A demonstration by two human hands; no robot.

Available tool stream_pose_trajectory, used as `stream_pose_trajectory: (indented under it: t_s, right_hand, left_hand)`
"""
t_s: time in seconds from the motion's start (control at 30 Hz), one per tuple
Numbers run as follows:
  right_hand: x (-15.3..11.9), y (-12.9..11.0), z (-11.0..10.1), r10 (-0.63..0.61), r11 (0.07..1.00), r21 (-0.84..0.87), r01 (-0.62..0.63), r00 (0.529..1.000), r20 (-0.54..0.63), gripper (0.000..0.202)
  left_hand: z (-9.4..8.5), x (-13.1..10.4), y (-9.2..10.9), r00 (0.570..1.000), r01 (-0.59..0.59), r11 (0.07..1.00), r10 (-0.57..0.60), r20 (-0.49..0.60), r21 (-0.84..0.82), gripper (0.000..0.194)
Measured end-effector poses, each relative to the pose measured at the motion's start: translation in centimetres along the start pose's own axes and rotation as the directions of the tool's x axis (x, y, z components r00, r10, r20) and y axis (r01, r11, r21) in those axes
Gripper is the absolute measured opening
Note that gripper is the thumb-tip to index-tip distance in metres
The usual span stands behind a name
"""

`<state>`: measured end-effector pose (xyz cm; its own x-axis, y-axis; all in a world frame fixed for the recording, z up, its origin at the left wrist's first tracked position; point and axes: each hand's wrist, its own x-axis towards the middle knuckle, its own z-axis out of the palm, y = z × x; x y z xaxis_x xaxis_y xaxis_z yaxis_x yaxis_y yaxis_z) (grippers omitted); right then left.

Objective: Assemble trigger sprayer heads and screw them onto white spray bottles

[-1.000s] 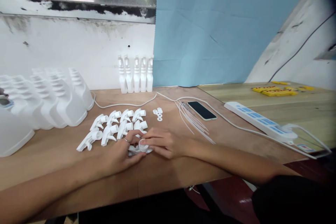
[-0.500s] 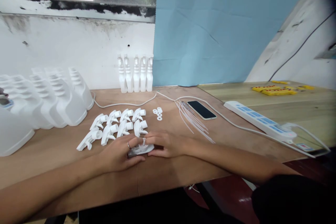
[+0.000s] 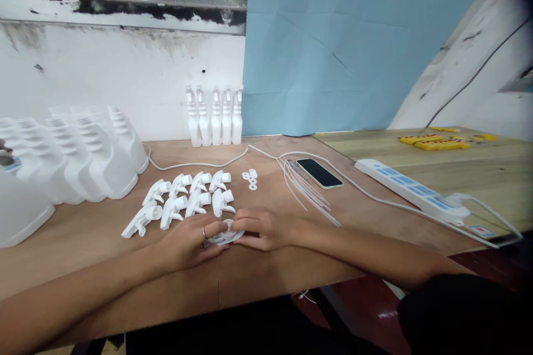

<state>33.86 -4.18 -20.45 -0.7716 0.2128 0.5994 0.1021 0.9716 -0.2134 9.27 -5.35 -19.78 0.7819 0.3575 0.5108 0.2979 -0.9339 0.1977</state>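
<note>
Wall (image 3: 125, 83): white and stained, with a blue sheet (image 3: 333, 55) hanging over much of its right part.
Worktop (image 3: 266, 274): brown, seen from above through my head camera.
Left hand (image 3: 194, 241): wearing a ring, fingers bent and clamped on the left end of a white sprayer piece (image 3: 222, 238).
Right hand (image 3: 262, 230): thumb and fingers pinching that piece's right end.
Held piece: between both hands near the front edge, partly covered, so I cannot tell whether it touches the worktop.
Sprayer heads (image 3: 197, 203): I count eight, in two rows of four, just beyond the left hand.
Small rings (image 3: 252, 174): clustered right of those rows.
Thin tubes (image 3: 308, 188): bundled beside a phone (image 3: 320, 173).
Slim bottles (image 3: 215, 122): five, upright near the wall.
</note>
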Motion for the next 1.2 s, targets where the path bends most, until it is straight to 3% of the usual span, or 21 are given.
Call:
stream_pose_trajectory:
  t_s: [0.3, 0.73, 0.9, 0.97, 1.07, 1.13, 1.2]
  right_hand:
    - [0.0, -0.2, 0.2, 0.004, 1.0, 0.021, -0.004, 1.0, -0.031, 0.018]
    - [0.2, -0.6, -0.7, 0.066, 0.996, 0.055, -0.07, 0.996, 0.066, 0.012]
    - [0.6, -0.7, -1.9, 0.093, 0.992, 0.091, -0.093, 0.996, 0.006, 0.039]
    - [0.7, -0.2, -3.0, 0.15, 0.989, 0.03, -0.148, 0.985, -0.084, 0.033]
    - [0.0, 1.8, -5.3, 0.182, 0.946, -0.237, -0.22, 0.968, -0.171, 0.013]
    - [-1.2, 3.8, -7.1, 0.291, 0.837, -0.433, -0.336, 0.942, -0.168, 0.017]
    - [-2.8, 5.9, -9.0, 0.453, 0.678, -0.564, -0.471, 0.872, -0.183, 0.022]
  left_hand:
    - [0.5, -0.3, -0.2, 0.999, 0.034, 0.999, -0.034, -0.027, -0.026, 0.015]
    - [0.4, -0.3, 0.0, 0.997, 0.08, 0.995, -0.079, 0.017, -0.067, 0.018]
    - [0.6, -0.3, 0.0, 0.982, 0.188, 0.98, -0.185, 0.046, -0.061, 0.026]
    - [0.5, -0.2, 0.1, 0.973, 0.223, 0.972, -0.218, 0.077, -0.067, 0.032]
    - [0.3, -0.1, 0.3, 0.975, 0.199, 0.979, -0.194, 0.105, -0.033, 0.032]
    - [0.3, -0.1, 0.3, 0.982, 0.171, 0.985, -0.168, 0.087, -0.033, 0.03]
    - [0.3, 0.0, 0.3, 0.978, 0.196, 0.979, -0.19, 0.086, -0.059, 0.028]
